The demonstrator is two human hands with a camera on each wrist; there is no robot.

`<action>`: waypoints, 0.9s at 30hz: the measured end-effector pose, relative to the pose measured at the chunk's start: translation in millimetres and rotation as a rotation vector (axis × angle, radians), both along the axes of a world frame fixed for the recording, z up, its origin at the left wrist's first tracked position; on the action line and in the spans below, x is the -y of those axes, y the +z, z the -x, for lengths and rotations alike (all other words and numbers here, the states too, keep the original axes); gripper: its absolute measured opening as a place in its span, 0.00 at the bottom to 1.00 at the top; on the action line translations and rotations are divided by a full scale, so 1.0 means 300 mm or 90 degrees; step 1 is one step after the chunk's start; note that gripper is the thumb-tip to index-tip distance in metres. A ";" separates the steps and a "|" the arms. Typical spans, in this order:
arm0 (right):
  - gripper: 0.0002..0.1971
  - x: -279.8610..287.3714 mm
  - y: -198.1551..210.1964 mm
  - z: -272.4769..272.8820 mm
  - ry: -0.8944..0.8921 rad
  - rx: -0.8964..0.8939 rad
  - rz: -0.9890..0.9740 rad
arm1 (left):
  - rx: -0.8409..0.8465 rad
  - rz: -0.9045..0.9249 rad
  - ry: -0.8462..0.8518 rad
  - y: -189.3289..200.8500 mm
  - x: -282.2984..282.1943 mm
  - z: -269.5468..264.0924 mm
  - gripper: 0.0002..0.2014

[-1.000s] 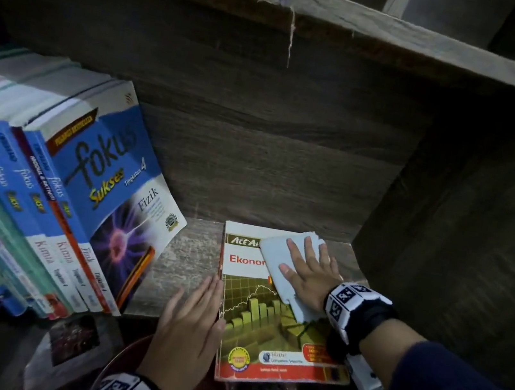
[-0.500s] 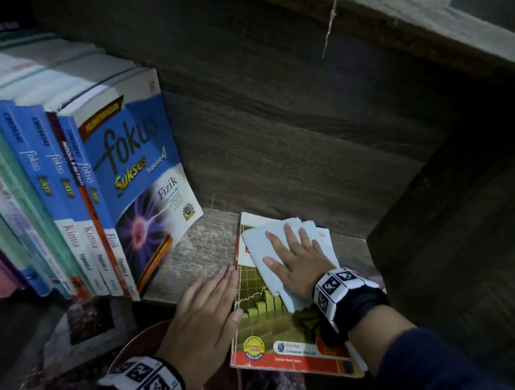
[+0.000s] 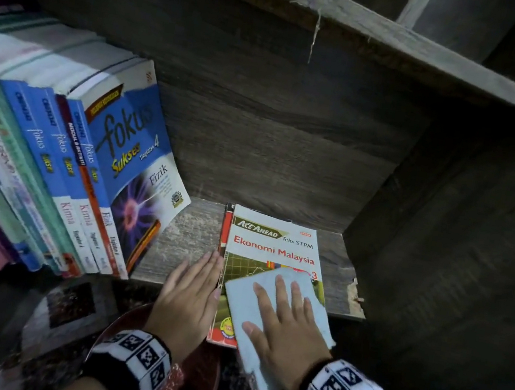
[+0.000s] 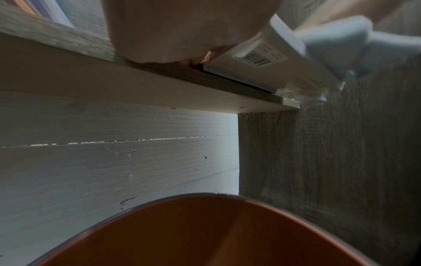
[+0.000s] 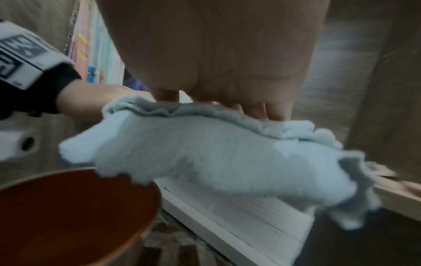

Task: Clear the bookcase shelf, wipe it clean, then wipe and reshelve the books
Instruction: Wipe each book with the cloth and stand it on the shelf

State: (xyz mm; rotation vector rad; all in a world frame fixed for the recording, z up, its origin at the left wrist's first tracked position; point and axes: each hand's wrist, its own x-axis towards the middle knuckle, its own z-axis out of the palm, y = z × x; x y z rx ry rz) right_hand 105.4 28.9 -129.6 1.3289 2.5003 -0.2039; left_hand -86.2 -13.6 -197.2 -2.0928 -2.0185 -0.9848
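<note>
R grip (image 3: 287,329) flat on cloth (image 3: 240,306); Fokus bks (image 3: 127,154) lean left.

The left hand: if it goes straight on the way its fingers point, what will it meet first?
The left hand lies flat on the shelf beside the Ekonomi Malaysia book. Its fingers point at the back panel. The shelf ahead looks bare, so probably the panel comes first; depth is unclear.
</note>
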 end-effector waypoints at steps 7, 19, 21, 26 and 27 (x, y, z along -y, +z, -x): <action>0.48 -0.164 0.054 -0.134 -0.138 0.062 0.054 | 0.030 -0.016 -0.002 -0.008 -0.005 -0.008 0.25; 0.32 -0.521 0.057 0.111 -0.069 0.074 -0.035 | 0.022 0.060 0.025 0.010 -0.013 -0.011 0.27; 0.33 -0.445 0.055 0.127 -0.029 0.064 -0.026 | 0.017 0.066 0.027 0.010 -0.011 -0.011 0.27; 0.46 -0.143 0.018 0.054 0.048 0.007 -0.034 | 0.022 0.060 0.023 0.011 -0.005 -0.011 0.26; 0.44 -0.092 0.015 0.027 0.051 0.010 -0.050 | 0.022 0.059 0.022 0.010 -0.004 -0.009 0.26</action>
